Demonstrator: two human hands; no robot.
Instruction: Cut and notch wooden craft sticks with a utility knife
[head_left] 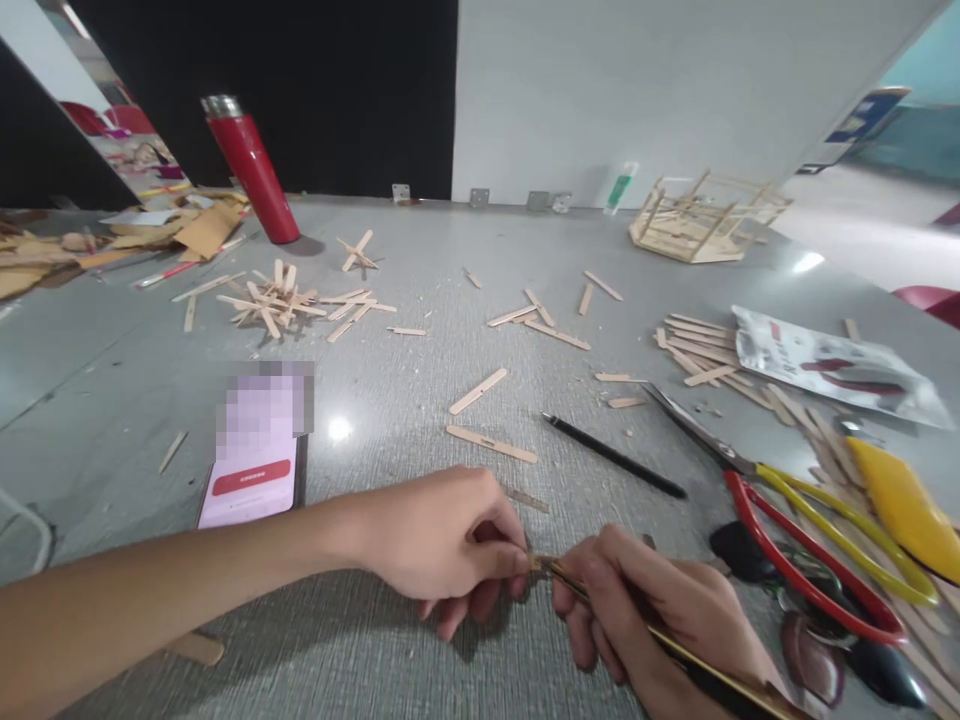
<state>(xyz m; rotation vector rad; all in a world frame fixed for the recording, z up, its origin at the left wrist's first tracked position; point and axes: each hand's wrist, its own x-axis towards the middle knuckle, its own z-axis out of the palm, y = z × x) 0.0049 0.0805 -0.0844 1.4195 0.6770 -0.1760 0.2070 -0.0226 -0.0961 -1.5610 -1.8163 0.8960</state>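
My left hand (450,545) is closed in a pinch on a wooden craft stick (534,564); only a short end shows past the fingertips. My right hand (645,610) grips a slim gold-coloured craft knife (675,645), whose tip meets that stick. Much of the knife is covered by the fingers. Beyond the hands lie two notched craft sticks, one flat (491,443) and one slanted (478,391). A black pen (615,456) rests to their right. Another thin strip (527,498) lies just past my left knuckles.
Scissors (739,465) with red and yellow handles, sunglasses (814,650), a yellow cutter (904,500) and a silver packet (840,365) crowd the right. A phone (251,480) lies left. Farther back are a stick pile (274,300), a red bottle (251,170), and a stick frame (701,225).
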